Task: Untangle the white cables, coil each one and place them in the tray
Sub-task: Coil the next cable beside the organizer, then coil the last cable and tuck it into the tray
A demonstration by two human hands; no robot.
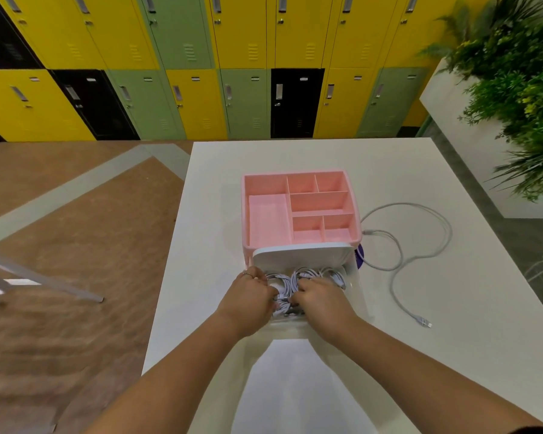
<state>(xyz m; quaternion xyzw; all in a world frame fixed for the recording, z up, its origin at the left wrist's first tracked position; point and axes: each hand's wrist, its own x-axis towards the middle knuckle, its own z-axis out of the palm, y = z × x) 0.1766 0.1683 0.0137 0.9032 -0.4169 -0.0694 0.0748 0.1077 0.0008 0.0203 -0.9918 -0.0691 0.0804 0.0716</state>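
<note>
Head view: Both hands reach into a clear, smooth-walled plastic tray (353, 286) that stands pulled out toward the near edge of the glossy white table surface (452, 339).

The left hand (248, 296) is curled knuckles-up, its fingers gripping the white coiled cables (311, 274) in the tray's left half. A thin ring (247, 275) shows on 1 finger. The right hand (318, 297) is likewise curled, its fingertips buried in the same cables just beside the left hand. The exact pinch point is hidden.

The tray projects from a pink rectangular plastic organiser (295, 175) with a rounded white front, standing mid-surface. Its top has 1 large compartment on the left and 5 smaller ones on the right.

1 loose pale-grey round cable (420, 211) lies in open loops toward the right edge, with a plug at each end.

A purple label (359, 255) shows at the organiser's right front corner. Its writing is unreadable.
</note>
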